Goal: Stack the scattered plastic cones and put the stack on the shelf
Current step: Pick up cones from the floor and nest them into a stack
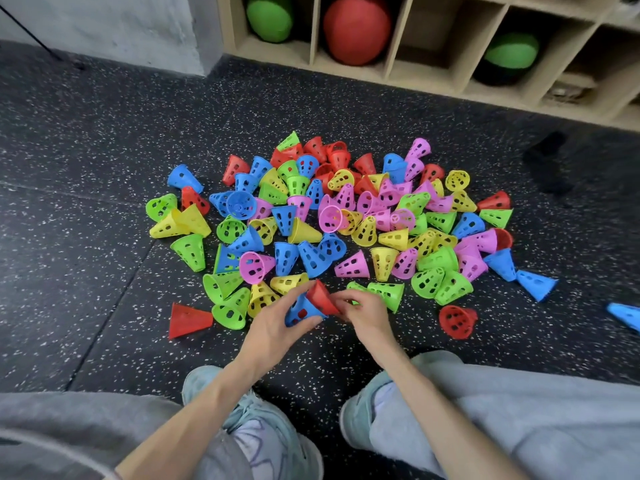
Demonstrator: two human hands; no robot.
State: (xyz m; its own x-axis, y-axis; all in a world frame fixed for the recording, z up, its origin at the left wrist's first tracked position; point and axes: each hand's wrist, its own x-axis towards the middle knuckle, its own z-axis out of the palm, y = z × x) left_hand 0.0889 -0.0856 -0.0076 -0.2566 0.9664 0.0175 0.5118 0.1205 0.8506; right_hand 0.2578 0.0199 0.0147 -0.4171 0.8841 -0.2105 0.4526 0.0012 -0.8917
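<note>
Grey trouser legs and pale shoes (pixel 277 441) fill the foreground where the person crouches on the speckled floor (pixel 104 237). Just beyond, the left hand (pixel 273 323) curls its fingers round a blue cone (pixel 300 313), while the right hand (pixel 363 311) pinches a red cone (pixel 322 296) by its side and brings it against the blue one's narrow end. Whether it is already seated cannot be told.

Most of the cones lie in a loose heap (pixel 329 220) on the floor ahead, tipped every way, with a few strays such as a red one (pixel 188 318) to the left. The shelf (pixel 433 46), holding green and red balls, stands against the wall beyond the heap.

These cones look thin, perforated and very light, probably stiff enough to keep shape yet a little springy at the wide rim. A light grip on the side wall near the rim likely suits best; squeezing hard could oval the mouth and hinder nesting. A tall stack may bend or slip apart, so supporting both ends seems wise.
</note>
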